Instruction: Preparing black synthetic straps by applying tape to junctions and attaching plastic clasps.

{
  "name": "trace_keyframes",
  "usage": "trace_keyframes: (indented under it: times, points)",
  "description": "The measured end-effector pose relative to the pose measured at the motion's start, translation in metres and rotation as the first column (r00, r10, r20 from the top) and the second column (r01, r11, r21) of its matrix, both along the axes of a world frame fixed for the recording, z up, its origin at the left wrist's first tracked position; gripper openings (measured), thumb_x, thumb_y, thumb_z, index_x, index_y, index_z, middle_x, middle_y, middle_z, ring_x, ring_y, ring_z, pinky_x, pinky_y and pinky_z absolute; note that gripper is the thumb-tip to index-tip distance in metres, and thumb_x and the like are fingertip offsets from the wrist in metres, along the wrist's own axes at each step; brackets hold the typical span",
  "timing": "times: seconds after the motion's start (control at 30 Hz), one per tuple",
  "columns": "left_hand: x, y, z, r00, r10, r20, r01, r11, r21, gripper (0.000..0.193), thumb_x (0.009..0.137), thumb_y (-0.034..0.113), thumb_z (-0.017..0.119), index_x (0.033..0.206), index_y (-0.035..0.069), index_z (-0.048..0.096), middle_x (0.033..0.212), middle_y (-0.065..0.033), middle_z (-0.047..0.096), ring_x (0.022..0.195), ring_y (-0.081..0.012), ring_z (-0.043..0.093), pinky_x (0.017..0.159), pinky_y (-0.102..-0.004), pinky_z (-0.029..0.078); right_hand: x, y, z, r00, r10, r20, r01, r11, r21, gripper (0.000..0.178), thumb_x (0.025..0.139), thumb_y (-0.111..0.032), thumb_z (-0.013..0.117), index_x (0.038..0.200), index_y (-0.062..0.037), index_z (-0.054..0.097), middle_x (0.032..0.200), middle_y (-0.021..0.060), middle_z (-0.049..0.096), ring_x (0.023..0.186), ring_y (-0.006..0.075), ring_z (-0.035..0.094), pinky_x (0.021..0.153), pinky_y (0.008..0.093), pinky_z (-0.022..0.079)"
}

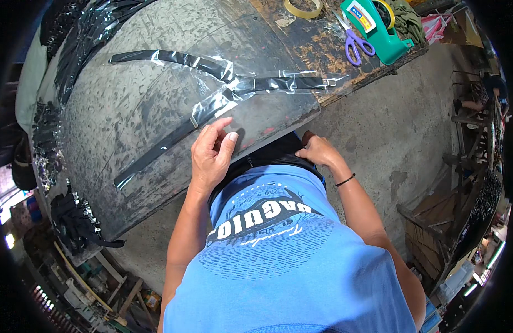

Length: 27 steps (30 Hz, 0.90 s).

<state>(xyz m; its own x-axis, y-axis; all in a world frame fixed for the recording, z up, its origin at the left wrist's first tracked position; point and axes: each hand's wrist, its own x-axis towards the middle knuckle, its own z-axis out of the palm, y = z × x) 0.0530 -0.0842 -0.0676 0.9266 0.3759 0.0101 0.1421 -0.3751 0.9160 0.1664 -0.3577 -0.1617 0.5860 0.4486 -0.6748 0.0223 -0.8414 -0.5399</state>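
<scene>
Several black straps (pixel 151 155) lie on the grey worktop in a Y shape, partly wrapped in clear shiny plastic (pixel 214 102). A small metal buckle (pixel 329 82) shows at their right end. Just below the straps, my left hand (pixel 212 155) hovers at the worktop's near edge, fingers loosely bent and thumb apart, with nothing in it. At my waist, my right hand (pixel 318 150) pinches the side of my black shorts (pixel 276 152); some of its fingers are hidden. A dark band circles my right wrist.
Purple-handled scissors (pixel 357 47), a green tape dispenser (pixel 376 30) and a tape roll (pixel 303 8) sit on a worn wooden board (pixel 323 50). Black plastic-wrapped bundles (pixel 81 50) line the left side. Black straps (pixel 73 216) pile at the worktop's lower left corner. Wooden frames (pixel 434 222) stand right.
</scene>
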Motion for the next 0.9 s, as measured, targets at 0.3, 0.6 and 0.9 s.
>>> trace_keyframes:
  times: [0.3, 0.6, 0.9]
  points:
    - [0.0, 0.017, 0.016, 0.996, 0.069, 0.061, -0.078, 0.983, 0.164, 0.02, 0.088, 0.006, 0.065, 0.107, 0.002, 0.068, 0.077, -0.0049, 0.057, 0.068, -0.0132, 0.052, 0.063, -0.0263, 0.043, 0.021, -0.041, 0.042, 0.987, -0.136, 0.083, 0.137, 0.991, 0.0, 0.045, 0.079, -0.041, 0.072, 0.097, -0.0007, 0.063, 0.08, 0.0157, 0.065, 0.074, 0.0287, 0.063, 0.068, 0.0395, 0.049]
    - [0.025, 0.021, 0.011, 0.972, -0.175, 0.157, 0.046, 0.796, 0.604, 0.034, 0.077, 0.017, 0.073, 0.109, 0.007, 0.067, 0.094, -0.0101, 0.059, 0.086, -0.0288, 0.054, 0.078, -0.0393, 0.042, 0.046, 0.018, 0.142, 0.848, -0.397, 0.352, 0.143, 0.81, 0.569, 0.008, 0.088, -0.006, 0.062, 0.092, 0.0002, 0.065, 0.083, 0.0066, 0.063, 0.076, 0.0156, 0.057, 0.07, 0.0279, 0.045]
    - [0.043, 0.015, 0.004, 0.977, -0.214, -0.022, 0.164, 0.673, 0.721, 0.065, 0.077, 0.043, 0.072, 0.129, 0.009, 0.055, 0.12, -0.0096, 0.051, 0.112, -0.0298, 0.044, 0.094, -0.0477, 0.034, 0.088, 0.126, 0.11, 0.617, -0.165, 0.77, -0.386, 0.789, 0.479, 0.013, 0.081, -0.002, 0.067, 0.093, -0.0037, 0.067, 0.094, 0.0107, 0.064, 0.09, 0.03, 0.058, 0.08, 0.0374, 0.046]
